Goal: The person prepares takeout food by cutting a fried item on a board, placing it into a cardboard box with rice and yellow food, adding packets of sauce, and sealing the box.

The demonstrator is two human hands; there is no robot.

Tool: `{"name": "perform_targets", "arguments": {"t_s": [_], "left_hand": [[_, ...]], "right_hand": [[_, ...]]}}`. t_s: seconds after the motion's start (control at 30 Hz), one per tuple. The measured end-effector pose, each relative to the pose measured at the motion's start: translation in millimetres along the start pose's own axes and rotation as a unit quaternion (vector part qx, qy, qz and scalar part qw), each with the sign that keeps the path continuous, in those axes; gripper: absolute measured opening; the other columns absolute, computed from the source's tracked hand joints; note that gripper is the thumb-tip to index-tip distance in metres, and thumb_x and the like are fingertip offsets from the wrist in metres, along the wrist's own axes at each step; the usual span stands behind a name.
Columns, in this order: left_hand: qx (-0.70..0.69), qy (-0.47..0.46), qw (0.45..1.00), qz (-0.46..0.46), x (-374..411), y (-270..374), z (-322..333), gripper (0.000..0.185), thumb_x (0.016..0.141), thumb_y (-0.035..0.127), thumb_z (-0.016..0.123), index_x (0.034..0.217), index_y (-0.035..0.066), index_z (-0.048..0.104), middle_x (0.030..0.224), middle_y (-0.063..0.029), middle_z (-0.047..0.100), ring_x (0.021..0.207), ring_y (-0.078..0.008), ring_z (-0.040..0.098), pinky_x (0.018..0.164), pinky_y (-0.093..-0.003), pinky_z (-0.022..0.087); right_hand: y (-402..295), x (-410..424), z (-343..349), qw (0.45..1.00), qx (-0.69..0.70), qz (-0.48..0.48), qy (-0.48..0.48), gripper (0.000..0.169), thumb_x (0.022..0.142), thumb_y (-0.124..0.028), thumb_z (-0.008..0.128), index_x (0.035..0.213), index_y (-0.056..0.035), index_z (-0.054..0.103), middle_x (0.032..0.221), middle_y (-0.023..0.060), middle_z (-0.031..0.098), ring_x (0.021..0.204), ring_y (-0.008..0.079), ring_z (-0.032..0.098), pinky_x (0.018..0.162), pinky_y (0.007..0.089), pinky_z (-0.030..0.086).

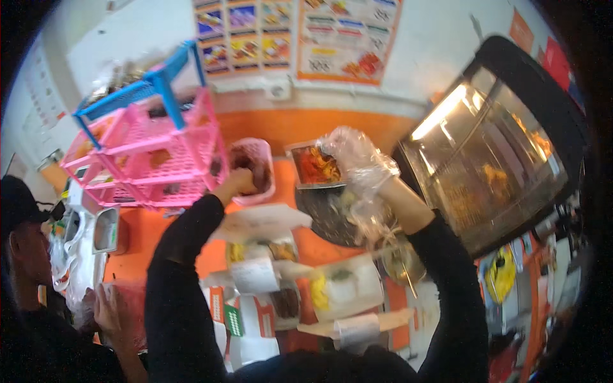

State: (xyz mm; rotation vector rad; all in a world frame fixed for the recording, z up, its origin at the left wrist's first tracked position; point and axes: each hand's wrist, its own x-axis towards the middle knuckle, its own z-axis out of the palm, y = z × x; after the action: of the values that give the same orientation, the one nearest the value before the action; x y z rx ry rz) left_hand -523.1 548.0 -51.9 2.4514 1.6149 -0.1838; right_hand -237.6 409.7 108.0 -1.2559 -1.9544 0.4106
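Note:
My left hand (242,181) reaches into a pink plastic basket (266,191) with dark contents; its fingertips are hidden there. A clear plastic glove covers my right hand (352,151), which is at the right edge of a metal tray (320,185) of red-orange food (316,165). Whether its fingers hold anything is hidden by the glove's blur. Below the tray lies a dark round board (325,215). Nearer me stands an open paper takeaway box (368,282) with white rice and yellow food. Another open box (261,239) is to its left, with a paper slip (254,276) on it.
A pink and blue plastic rack (153,143) stands at the left, and a lit glass food warmer (483,153) at the right. Beside my right forearm is a bowl (402,263) with a utensil. A co-worker's hand (107,309) handles clear plastic at far left.

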Motion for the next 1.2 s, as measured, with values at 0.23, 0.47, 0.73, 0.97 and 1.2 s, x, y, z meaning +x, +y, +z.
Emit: {"name": "perform_targets", "arguments": {"t_s": [0.23,0.47,0.73,0.97,1.2], "left_hand": [[-0.058,-0.013,0.995,-0.076,13,-15,9,0.055,0.062,0.047,0.077,0.083,-0.004,0.072,0.084,-0.0224,0.070,0.081,-0.0326,0.070,0.072,-0.0404,0.055],[0.048,-0.025,0.998,-0.033,24,-24,13,0.031,0.069,0.028,0.064,0.083,0.002,0.074,0.091,-0.0209,0.069,0.088,-0.0337,0.069,0.079,-0.0408,0.055],[0.028,0.139,0.988,-0.055,10,-19,-23,0.031,0.072,0.025,0.062,0.089,0.001,0.072,0.095,-0.0242,0.068,0.092,-0.0376,0.066,0.083,-0.0464,0.052],[-0.023,0.235,0.972,-0.006,-45,11,-86,0.042,0.077,0.042,0.069,0.090,0.002,0.068,0.086,-0.0224,0.068,0.080,-0.0359,0.068,0.072,-0.0451,0.052],[-0.393,0.331,0.855,0.073,-189,91,-160,0.019,0.085,0.019,0.069,0.092,0.001,0.066,0.072,-0.0028,0.063,0.060,-0.0100,0.059,0.051,-0.0251,0.046]], "right_hand": [[-14,-156,-67,0.976,-0.007,-0.099,-0.194,0.014,0.085,-0.009,0.057,0.098,-0.0040,0.057,0.094,0.0131,0.053,0.087,0.0292,0.057,0.074,0.0403,0.047],[16,-244,-5,0.914,-0.085,0.091,-0.386,0.016,0.089,-0.013,0.054,0.102,-0.0030,0.057,0.100,0.0141,0.058,0.092,0.0327,0.059,0.078,0.0411,0.048],[10,-296,-55,0.976,-0.041,0.143,-0.162,0.022,0.090,-0.017,0.060,0.105,-0.0009,0.060,0.097,0.0154,0.064,0.089,0.0274,0.065,0.076,0.0379,0.052],[-75,-332,-126,0.980,0.006,0.195,0.024,0.019,0.091,-0.015,0.060,0.103,0.0002,0.065,0.097,0.0135,0.066,0.091,0.0240,0.063,0.081,0.0352,0.049],[-95,-347,-119,0.971,0.147,0.176,0.068,0.016,0.093,-0.013,0.058,0.099,0.0012,0.062,0.090,0.0105,0.066,0.086,0.0185,0.063,0.081,0.0325,0.049]]}}
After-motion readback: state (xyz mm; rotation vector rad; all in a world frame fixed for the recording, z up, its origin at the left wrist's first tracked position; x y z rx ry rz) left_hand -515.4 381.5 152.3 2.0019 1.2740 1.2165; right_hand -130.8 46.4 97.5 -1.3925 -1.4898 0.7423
